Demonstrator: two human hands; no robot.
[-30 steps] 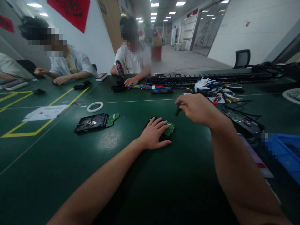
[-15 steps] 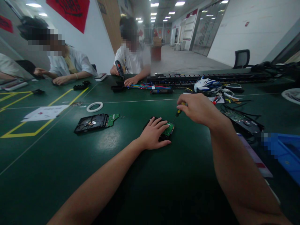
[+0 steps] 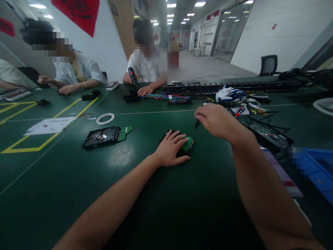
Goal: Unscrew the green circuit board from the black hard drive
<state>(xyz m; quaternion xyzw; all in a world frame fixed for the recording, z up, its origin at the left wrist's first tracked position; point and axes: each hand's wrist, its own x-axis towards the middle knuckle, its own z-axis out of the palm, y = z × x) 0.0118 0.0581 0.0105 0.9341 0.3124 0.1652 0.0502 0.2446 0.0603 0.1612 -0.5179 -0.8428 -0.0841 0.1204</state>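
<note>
My left hand (image 3: 170, 148) lies flat with fingers spread on a black hard drive, whose green circuit board (image 3: 187, 142) shows at its right end. My right hand (image 3: 215, 119) is closed round a small screwdriver (image 3: 197, 123), held above the drive's right end with its tip pointing down toward the board. Most of the drive is hidden under my left hand.
A second hard drive (image 3: 105, 135) with a green board lies to the left, near a white tape ring (image 3: 105, 118) and a paper sheet (image 3: 49, 125). Cables, gloves (image 3: 229, 93) and another drive (image 3: 267, 133) are on the right, beside a blue bin (image 3: 319, 170). Two people sit across the table.
My right hand has turned slightly on the screwdriver, hiding its yellow handle. My left hand stays on the drive.
</note>
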